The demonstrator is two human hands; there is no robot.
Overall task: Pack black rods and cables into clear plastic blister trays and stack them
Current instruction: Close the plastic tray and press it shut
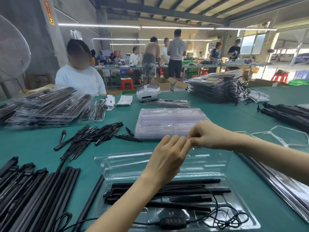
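Both hands raised above the green bench (234,114): left hand (167,158) loosely curled, right hand (207,136) pinching at its fingertips (what, cannot tell). Below, open blister tray (150,164) holding black rods (167,193) and cable (222,216).

Both bare forearms reach forward and meet in the middle of the view. The left hand (168,158) is raised with its back to the camera, fingers together and bent slightly. The right hand (206,135) comes in from the right, its curled fingertips pinching at the left hand's fingertips; whether anything lies between them cannot be told.
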